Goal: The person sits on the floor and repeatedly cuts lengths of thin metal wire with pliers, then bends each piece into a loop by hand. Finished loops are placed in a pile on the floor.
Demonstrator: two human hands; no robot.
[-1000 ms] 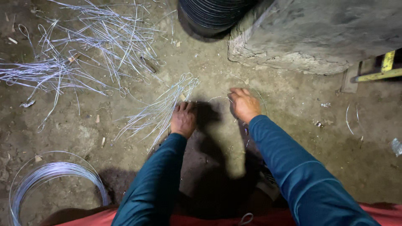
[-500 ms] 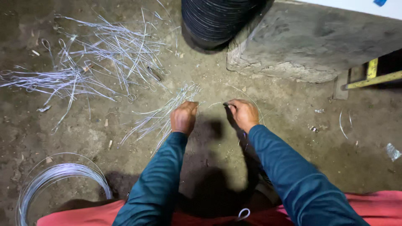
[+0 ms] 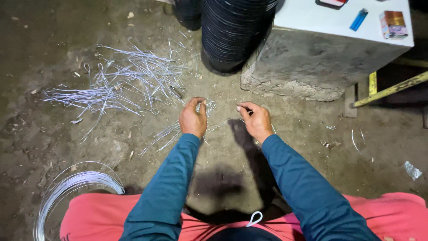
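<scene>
My left hand (image 3: 193, 118) is raised over the dirt floor, its fingers pinched on one end of a thin silvery wire piece (image 3: 219, 126). My right hand (image 3: 256, 120) pinches the other end of that wire, a hand's width to the right. Both arms wear teal sleeves. Just under and left of my left hand lies a small bunch of cut wire lengths (image 3: 166, 134). A larger scattered pile of cut wires (image 3: 120, 82) is spread on the floor to the upper left.
A coil of silvery wire (image 3: 67, 189) lies at the lower left beside my pink-clad knee. A black ribbed stack (image 3: 234, 31) stands ahead, next to a concrete block (image 3: 321, 62) with a white top bearing a blue lighter and a small box. A yellow bar (image 3: 392, 89) is at right.
Both hands have lifted from the floor and come up toward me, taking a wire piece between them. The view has tilted upward, showing more of the block's top.
</scene>
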